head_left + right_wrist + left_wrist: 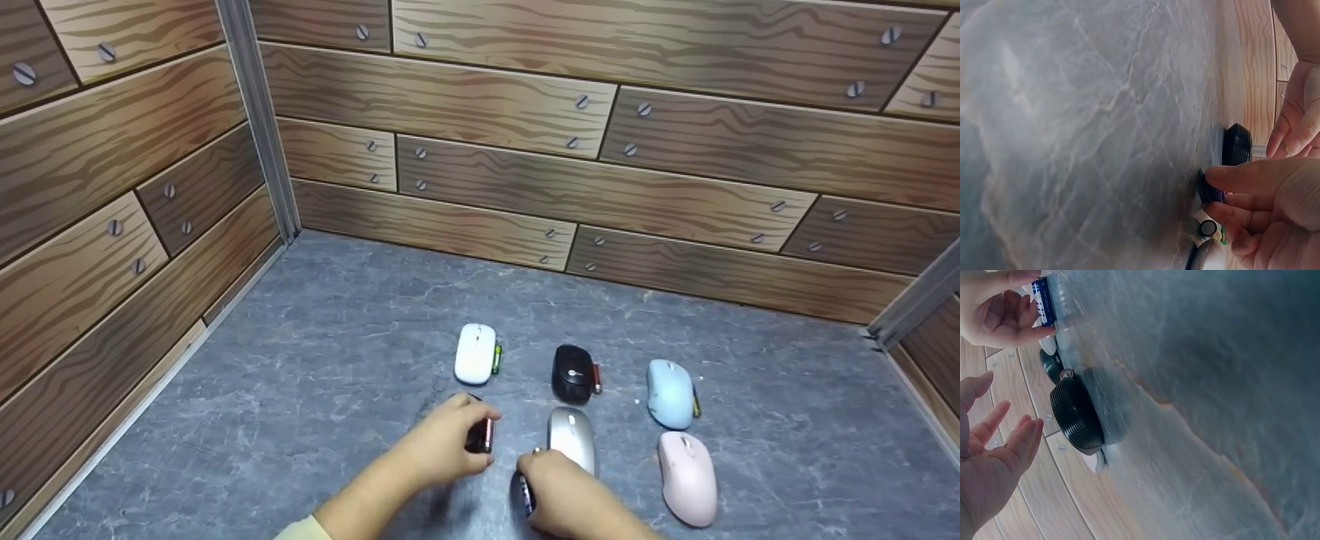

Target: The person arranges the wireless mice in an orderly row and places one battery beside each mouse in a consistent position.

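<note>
My right hand [566,491] pinches a blue and white battery [1043,301] between thumb and fingers, low over the table. Just right of it lies a silver mouse [571,435], partly covered by the hand. My left hand [446,442] is around a black ribbed mouse [1077,416], which it half hides in the head view. In the left wrist view that hand's fingers [1022,444] are spread and apart from the mouse. A red battery [488,435] lies along the black mouse's right side.
Farther back are a white mouse [475,354] with a green battery [496,360], a black mouse [572,373] with a red battery [597,379], and a light blue mouse [670,394]. A pink mouse [688,478] lies at right. Wood-patterned walls [480,165] enclose the grey table.
</note>
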Available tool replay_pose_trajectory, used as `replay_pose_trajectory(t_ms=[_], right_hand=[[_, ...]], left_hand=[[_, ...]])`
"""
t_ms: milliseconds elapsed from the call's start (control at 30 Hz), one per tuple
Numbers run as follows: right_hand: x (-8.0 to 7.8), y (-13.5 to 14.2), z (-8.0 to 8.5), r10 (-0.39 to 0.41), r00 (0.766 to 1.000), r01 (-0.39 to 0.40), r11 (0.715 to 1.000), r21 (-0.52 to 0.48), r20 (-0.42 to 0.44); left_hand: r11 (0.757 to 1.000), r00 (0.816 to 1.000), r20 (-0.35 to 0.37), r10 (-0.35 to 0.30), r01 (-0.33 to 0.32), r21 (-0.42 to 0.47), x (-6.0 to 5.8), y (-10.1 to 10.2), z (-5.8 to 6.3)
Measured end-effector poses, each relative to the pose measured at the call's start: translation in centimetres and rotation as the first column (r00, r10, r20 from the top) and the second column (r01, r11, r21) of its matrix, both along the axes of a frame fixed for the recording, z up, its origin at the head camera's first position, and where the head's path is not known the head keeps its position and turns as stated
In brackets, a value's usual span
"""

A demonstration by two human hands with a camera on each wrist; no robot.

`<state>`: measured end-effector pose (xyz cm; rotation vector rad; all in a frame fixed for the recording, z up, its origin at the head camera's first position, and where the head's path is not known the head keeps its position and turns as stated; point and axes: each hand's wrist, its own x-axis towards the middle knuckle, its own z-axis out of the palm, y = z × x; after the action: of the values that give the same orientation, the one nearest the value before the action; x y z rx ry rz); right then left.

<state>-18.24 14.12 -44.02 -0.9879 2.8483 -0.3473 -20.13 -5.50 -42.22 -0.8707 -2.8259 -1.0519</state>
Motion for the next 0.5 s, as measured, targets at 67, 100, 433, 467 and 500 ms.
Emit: replay_pose_trajectory(t_ms=[67,100,433,467,500], right_hand=[[0.01,-0.16,-0.07,-0.004,1.0,0.004,1.0,0.009,0.0],[0.0,-0.22,-0.1,-0.008,1.0,0.008,1.0,0.014,0.007],[0.01,-0.06,-0.03,-0.021,1.0,0.021,0.999,-0.034,0.002],[-0.01,0.01,0.06,-0.023,1.0,0.023,0.999,-0.049,-0.005],[-0.05,0.09,0.16,-0.023,1.0,0.023,0.998,-0.066,-0.013]], left_hand=[[1.0,1.0,-0.001,-0.001,0.001,0.0,0.03,0.03,-0.04],[1.0,1.0,-0.003,-0.001,0.001,-0.001,0.07,0.05,-0.04],[1.0,1.0,0.003,-0.002,0.002,-0.005,0.21,0.21,-0.03],[1.0,1.0,0.005,-0.001,0.001,-0.004,0.19,0.22,-0.05],[1.0,1.0,0.009,-0.001,0.001,-0.003,0.16,0.25,-0.07]])
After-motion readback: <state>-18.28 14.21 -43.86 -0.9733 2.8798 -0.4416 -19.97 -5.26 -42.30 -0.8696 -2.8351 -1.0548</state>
